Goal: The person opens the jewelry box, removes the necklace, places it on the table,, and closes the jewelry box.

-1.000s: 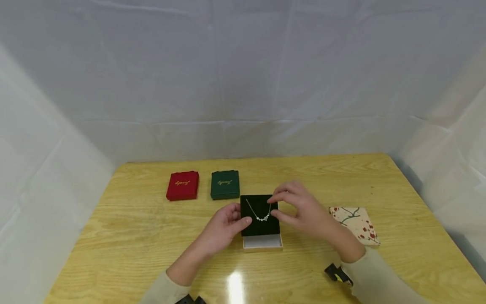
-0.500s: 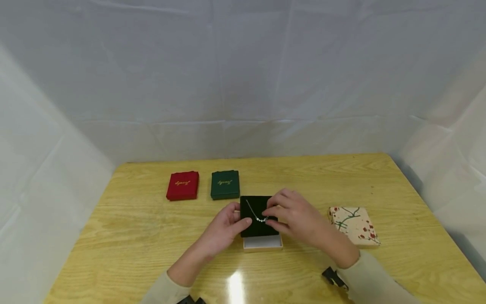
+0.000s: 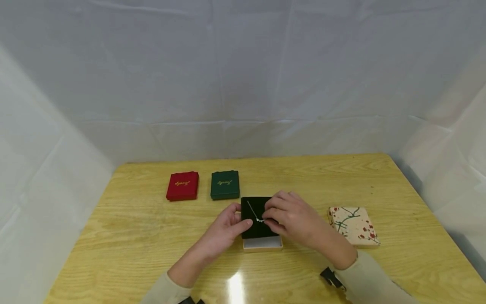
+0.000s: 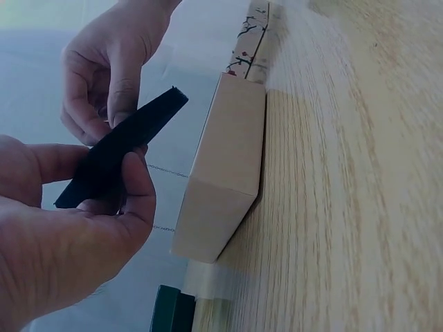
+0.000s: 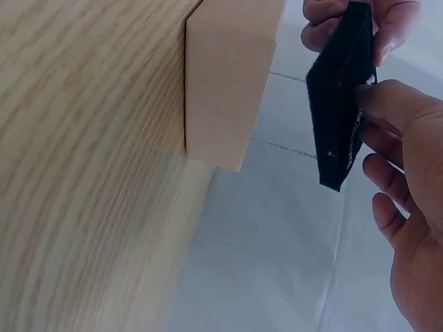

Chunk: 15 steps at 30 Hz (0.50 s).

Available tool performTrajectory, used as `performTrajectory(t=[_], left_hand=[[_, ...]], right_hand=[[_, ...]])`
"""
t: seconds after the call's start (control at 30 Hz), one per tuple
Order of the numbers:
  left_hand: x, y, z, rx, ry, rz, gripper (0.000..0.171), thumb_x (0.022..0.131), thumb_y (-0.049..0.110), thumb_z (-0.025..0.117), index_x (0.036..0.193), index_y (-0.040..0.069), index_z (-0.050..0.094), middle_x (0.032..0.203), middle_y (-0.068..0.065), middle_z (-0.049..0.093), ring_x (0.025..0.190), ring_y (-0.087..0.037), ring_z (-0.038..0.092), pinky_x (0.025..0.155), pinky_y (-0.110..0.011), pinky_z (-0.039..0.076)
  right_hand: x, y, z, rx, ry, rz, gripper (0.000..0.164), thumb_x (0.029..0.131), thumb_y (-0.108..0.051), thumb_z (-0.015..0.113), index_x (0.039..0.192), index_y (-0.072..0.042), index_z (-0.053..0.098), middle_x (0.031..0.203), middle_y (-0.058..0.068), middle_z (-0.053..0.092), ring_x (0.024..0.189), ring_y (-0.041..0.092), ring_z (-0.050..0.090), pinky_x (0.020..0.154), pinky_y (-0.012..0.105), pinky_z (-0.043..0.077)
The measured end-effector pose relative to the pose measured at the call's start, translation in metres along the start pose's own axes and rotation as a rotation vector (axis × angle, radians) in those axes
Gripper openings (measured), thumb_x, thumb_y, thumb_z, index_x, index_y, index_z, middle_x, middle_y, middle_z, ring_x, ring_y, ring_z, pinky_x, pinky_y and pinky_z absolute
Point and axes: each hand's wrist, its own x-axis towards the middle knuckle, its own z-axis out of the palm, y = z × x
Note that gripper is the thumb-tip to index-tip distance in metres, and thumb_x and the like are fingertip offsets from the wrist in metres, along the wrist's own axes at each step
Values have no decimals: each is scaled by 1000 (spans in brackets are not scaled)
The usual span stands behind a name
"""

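A dark velvet jewelry pad (image 3: 256,207) is held up at a tilt over a small open box (image 3: 263,249). My left hand (image 3: 224,228) grips the pad's left side, thumb on the front face and fingers behind. Across that face runs a silver necklace (image 3: 259,220) with a row of sparkling stones. My right hand (image 3: 294,217) pinches the necklace near its stones, covering the pad's right part. In the right wrist view, two lengths of chain (image 5: 284,146) hang from the back of the pad (image 5: 332,104) toward the box (image 5: 228,90).
A red jewelry box (image 3: 182,185) and a green one (image 3: 225,185), both closed with gold lettering, stand farther back on the wooden table (image 3: 152,236). To the right lies a cream lid (image 3: 357,226) with a blossom-branch print. White sheeting (image 3: 243,84) surrounds the table.
My right hand has moved left and slightly down, from the pad's upper right corner to the stones of the necklace. The pad has dipped slightly; my left hand keeps its grip.
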Motion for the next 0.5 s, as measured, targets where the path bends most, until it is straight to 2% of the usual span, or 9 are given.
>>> performTrajectory(t=[0.37,0.5], left_hand=[[-1,1,2,1,5,-8,39,108,9,58,139,-8,41,118,-22,73,106,-24,72,92,-29,54],[-2,2,3,9,0,-1,42,108,10,57,141,-9,40,118,-23,72,108,-28,71,93,-30,54]], right_hand=[[5,-4,-2,31,-56,38,19,84,-10,89,96,-15,75,99,-4,72,94,16,59,74,31,46],[5,-4,-1,40,-50,34,22,84,-9,90,101,-13,76,98,-4,74,93,16,60,76,33,49]])
